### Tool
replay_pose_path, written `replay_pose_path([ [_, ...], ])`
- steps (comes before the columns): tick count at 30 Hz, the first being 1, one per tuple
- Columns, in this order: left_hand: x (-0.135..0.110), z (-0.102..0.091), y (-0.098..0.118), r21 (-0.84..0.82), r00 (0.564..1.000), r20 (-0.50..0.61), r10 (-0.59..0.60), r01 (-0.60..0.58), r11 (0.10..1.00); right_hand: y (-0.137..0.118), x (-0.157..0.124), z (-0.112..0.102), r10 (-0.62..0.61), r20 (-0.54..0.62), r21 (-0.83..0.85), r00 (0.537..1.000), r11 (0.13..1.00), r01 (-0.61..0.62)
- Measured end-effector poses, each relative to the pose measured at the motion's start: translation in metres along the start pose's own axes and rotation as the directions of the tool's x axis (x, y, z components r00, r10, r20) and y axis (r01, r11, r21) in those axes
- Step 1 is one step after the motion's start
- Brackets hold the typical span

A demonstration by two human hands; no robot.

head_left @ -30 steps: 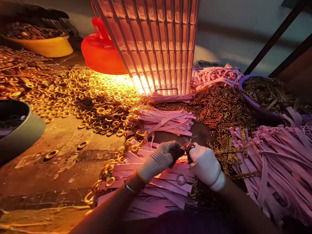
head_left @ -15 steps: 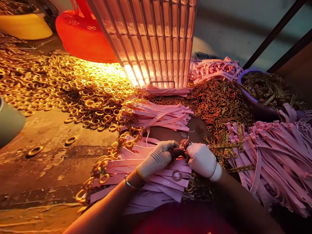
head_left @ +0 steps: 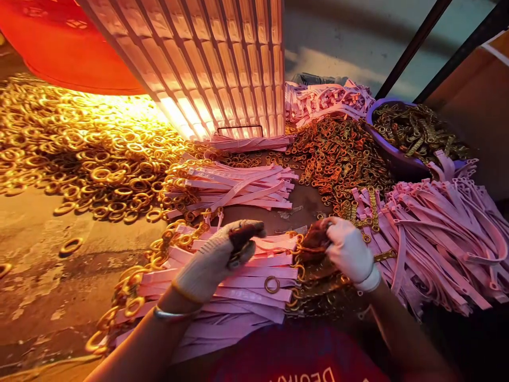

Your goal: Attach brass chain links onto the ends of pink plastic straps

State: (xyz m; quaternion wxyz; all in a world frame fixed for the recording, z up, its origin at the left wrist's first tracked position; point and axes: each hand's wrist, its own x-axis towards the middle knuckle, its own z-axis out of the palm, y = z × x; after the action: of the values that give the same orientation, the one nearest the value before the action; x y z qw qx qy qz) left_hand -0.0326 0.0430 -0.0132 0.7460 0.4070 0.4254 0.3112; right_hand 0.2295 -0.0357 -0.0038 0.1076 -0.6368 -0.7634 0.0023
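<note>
My left hand point(head_left: 217, 254), in a white dotted glove with dark fingertips, is curled closed above a layer of pink straps point(head_left: 246, 297). What its fingers hold, if anything, I cannot make out. To the right, my right hand point(head_left: 350, 252), also in a white glove, is closed near the straps' right ends; its grip is too dark to read. Gold rings point(head_left: 133, 307) are joined to the straps' left ends. One loose ring point(head_left: 272, 285) lies on top of the straps. Dark metal link pieces point(head_left: 326, 289) lie below my right hand.
Gold rings point(head_left: 111, 164) spread in a heap at the left. Patterned links point(head_left: 338, 159) are piled at the right, beside a purple basin point(head_left: 382, 138). Pink straps point(head_left: 449, 239) lie far right. A ribbed translucent panel point(head_left: 222, 69) and an orange-red container point(head_left: 75, 53) stand behind.
My hands were together over the straps and are now apart, the left one moved left and the right one moved right. The view has shifted to the right.
</note>
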Motion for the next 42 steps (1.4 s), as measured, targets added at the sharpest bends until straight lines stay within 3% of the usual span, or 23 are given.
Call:
replay_pose_path([
  [2,-0.01,-0.005,0.002,-0.111,0.995,-0.083,-0.059,0.049,0.993,0.029,-0.003,0.0,0.087,0.065,-0.143,0.994,0.987,-0.077],
  [5,-0.028,-0.005,0.001,-0.086,0.985,-0.155,-0.072,0.059,0.995,0.053,-0.004,0.008,0.088,0.201,-0.385,0.976,0.923,-0.004],
  [8,-0.048,0.003,-0.003,0.275,0.996,-0.092,0.018,0.008,0.961,0.059,-0.006,0.018,0.058,0.221,-0.472,0.974,0.88,0.055],
  [11,-0.061,0.01,-0.012,0.637,0.982,0.029,0.189,-0.164,0.753,0.062,-0.01,0.021,0.039,0.187,-0.468,0.982,0.882,0.054],
  [13,-0.066,0.011,-0.022,0.729,0.96,0.101,0.261,-0.25,0.637,0.064,-0.015,0.02,0.033,0.136,-0.437,0.99,0.899,0.03],
  [15,-0.066,0.01,-0.034,0.758,0.951,0.169,0.261,-0.294,0.582,0.066,-0.02,0.018,0.056,0.06,-0.404,0.997,0.914,-0.028],
  [17,-0.064,0.008,-0.044,0.771,0.943,0.24,0.231,-0.33,0.545,0.066,-0.025,0.017,0.103,-0.021,-0.368,0.994,0.924,-0.104],
  [20,-0.06,0.008,-0.055,0.764,0.94,0.264,0.218,-0.342,0.547,0.06,-0.032,0.016,0.126,-0.106,-0.256,0.986,0.955,-0.149],
  [22,-0.057,0.007,-0.058,0.759,0.937,0.271,0.22,-0.349,0.55,0.051,-0.036,0.015,0.087,-0.167,-0.112,0.982,0.988,-0.106],
  [24,-0.054,0.007,-0.058,0.785,0.928,0.308,0.209,-0.372,0.496,0.039,-0.038,0.013,0.032,-0.224,0.077,0.974,0.997,-0.015],
  [28,-0.053,0.003,-0.046,0.834,0.927,0.344,0.149,-0.374,0.405,0.008,-0.041,0.004,-0.043,-0.234,0.365,0.971,0.922,0.128],
  [29,-0.054,0.003,-0.041,0.827,0.932,0.334,0.14,-0.361,0.431,-0.001,-0.042,0.001,-0.052,-0.213,0.404,0.976,0.904,0.137],
  [31,-0.057,0.004,-0.032,0.757,0.96,0.255,0.113,-0.271,0.595,-0.018,-0.043,-0.005,-0.068,-0.164,0.46,0.984,0.877,0.137],
  [33,-0.062,0.008,-0.026,0.56,0.99,0.138,0.033,-0.105,0.822,-0.035,-0.042,-0.01,-0.066,-0.125,0.475,0.99,0.872,0.118],
  [35,-0.067,0.015,-0.023,0.306,0.995,0.091,-0.046,0.016,0.952,-0.05,-0.041,-0.014,-0.051,-0.114,0.446,0.992,0.89,0.097],
  [38,-0.071,0.029,-0.026,0.128,0.993,0.114,-0.03,0.016,0.992,-0.068,-0.038,-0.017,-0.041,-0.088,0.386,0.995,0.92,0.072],
  [42,-0.069,0.044,-0.031,0.117,0.989,0.147,0.027,-0.045,0.992,-0.078,-0.036,-0.013,-0.063,-0.009,0.314,0.998,0.947,0.063],
])
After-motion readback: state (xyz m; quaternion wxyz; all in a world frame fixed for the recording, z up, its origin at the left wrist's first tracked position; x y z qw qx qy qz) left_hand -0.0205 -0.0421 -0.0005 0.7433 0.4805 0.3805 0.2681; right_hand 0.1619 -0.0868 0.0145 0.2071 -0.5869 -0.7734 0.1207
